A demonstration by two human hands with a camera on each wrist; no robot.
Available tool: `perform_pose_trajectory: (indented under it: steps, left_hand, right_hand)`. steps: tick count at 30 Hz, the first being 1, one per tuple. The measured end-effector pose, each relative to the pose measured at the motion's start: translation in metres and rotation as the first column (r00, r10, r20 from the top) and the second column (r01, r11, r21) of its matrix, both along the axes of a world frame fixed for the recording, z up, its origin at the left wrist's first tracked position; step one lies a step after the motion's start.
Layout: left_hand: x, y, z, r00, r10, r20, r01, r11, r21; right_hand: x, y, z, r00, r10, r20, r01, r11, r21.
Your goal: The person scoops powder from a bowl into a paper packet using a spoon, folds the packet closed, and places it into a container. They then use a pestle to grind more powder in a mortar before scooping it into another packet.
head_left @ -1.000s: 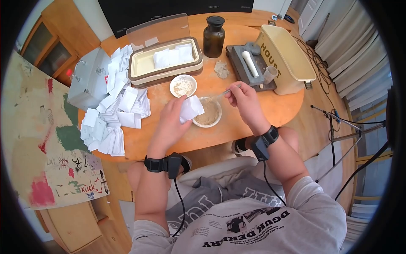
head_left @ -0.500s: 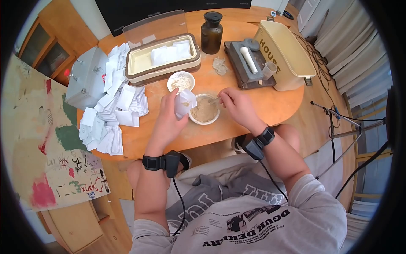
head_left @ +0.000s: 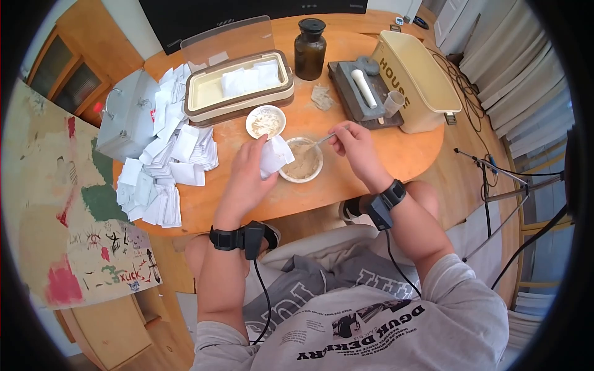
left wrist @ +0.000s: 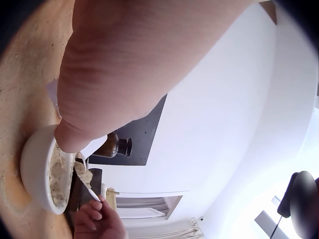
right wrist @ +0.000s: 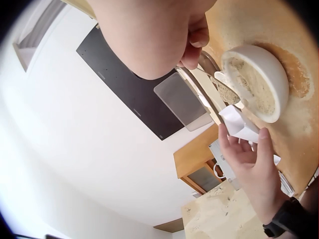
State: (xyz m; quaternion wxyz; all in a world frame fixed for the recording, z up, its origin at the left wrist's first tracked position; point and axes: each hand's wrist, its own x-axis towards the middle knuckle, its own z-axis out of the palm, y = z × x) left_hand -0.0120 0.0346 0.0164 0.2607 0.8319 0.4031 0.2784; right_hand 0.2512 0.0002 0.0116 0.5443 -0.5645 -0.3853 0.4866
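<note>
My left hand [head_left: 244, 176] pinches a small white paper packet [head_left: 276, 156] beside the left rim of a white bowl [head_left: 301, 180]. Tan powder [right wrist: 256, 87] lies inside this bowl. In my right hand [head_left: 357, 148] is the handle of a spoon [head_left: 326, 138], its head over the bowl. The right wrist view shows a heap of powder on the spoon head, close to the packet's mouth. A second white bowl [head_left: 250, 125] with pale, flaky powder stands just behind the left fingertips.
Stacks of white packets [head_left: 185, 145] lie at the left by a metal case [head_left: 127, 117]. Behind are a lidded cream box [head_left: 204, 96] holding more packets and a brown jar [head_left: 310, 52]. A dark tray with a white pestle [head_left: 364, 88] and a cream bin [head_left: 427, 71] stand right.
My right hand dipped toward the powder bowl half a second ago and has since risen with the spoon. The left hand's packet has turned from showing its open mouth to lying more tilted.
</note>
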Motion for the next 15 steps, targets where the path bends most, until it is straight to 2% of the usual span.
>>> perform_pose_trajectory:
  steps: [6,7,8,9,10,12,13,15]
  left_hand:
    - [0.005,-0.001,-0.003,1.000,-0.022,0.004,0.022,1.000,0.000]
    - [0.007,-0.001,-0.003,1.000,-0.026,0.012,0.026,1.000,-0.008]
    - [0.009,-0.002,-0.003,1.000,-0.027,0.012,0.027,1.000,-0.009]
    - [0.010,-0.003,-0.002,0.998,-0.046,0.029,0.047,0.999,-0.023]
    - [0.010,-0.003,-0.001,0.997,-0.061,0.047,0.063,0.997,-0.038]
    - [0.008,-0.003,-0.004,0.997,-0.038,0.064,0.042,0.997,-0.063]
    - [0.008,-0.003,-0.005,0.996,-0.026,0.083,0.033,0.996,-0.086]
    - [0.006,-0.001,-0.005,0.994,0.005,0.113,0.007,0.995,-0.102]
  right_hand:
    - [-0.005,0.000,0.010,0.998,-0.039,-0.049,0.043,0.995,0.090]
    - [-0.019,-0.006,0.013,0.988,0.037,0.151,-0.067,0.978,0.196]
    - [-0.028,-0.011,0.017,0.932,0.090,0.350,-0.194,0.942,0.275]
    - [-0.027,-0.014,0.021,0.863,0.049,0.502,-0.266,0.890,0.371]
    - [-0.025,-0.017,0.026,0.864,0.052,0.501,-0.269,0.889,0.371]
    - [-0.020,-0.023,0.034,0.792,-0.097,0.603,-0.221,0.875,0.431]
    - [-0.018,-0.022,0.032,0.791,-0.094,0.605,-0.224,0.875,0.429]
    - [-0.013,-0.019,0.026,0.692,-0.161,0.704,-0.182,0.904,0.386]
